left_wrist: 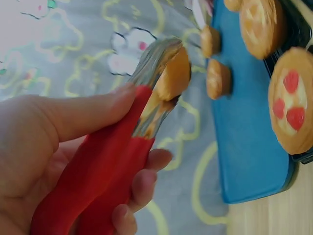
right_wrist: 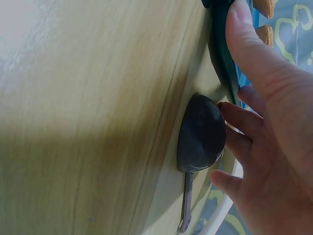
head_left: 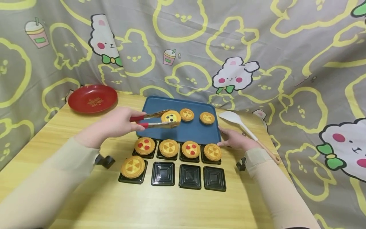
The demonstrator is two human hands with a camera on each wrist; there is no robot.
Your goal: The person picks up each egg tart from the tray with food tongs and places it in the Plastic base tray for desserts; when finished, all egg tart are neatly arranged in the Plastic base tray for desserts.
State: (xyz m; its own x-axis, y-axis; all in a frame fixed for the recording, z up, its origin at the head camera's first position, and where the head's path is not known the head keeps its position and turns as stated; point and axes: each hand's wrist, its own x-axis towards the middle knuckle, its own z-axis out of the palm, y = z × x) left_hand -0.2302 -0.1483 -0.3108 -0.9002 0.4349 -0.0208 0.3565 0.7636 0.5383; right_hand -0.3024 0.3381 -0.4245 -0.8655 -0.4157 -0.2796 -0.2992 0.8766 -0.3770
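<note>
My left hand [head_left: 115, 124] grips red-handled metal tongs [left_wrist: 105, 164]. Between the tong tips is an egg tart with dark blueberry-like dots [head_left: 171, 117], held over the blue tray [head_left: 183, 133]. On that tray are two tarts with orange wedge patterns, one near the middle [head_left: 187, 114] and one at the right [head_left: 207, 118]. My right hand [head_left: 235, 139] holds the tray's near right corner, thumb on its front rim and fingers by the side. Close to those fingers, a small dark scoop with a thin handle [right_wrist: 201, 134] lies on the table.
Before the tray, several black square holders carry tarts, some red-dotted [head_left: 191, 149]; three are bare, including a middle one [head_left: 190, 176]. A red plate [head_left: 92, 99] stands back left. A white spatula with wooden handle [head_left: 231, 117] lies right. A patterned curtain [head_left: 186, 76] hangs behind.
</note>
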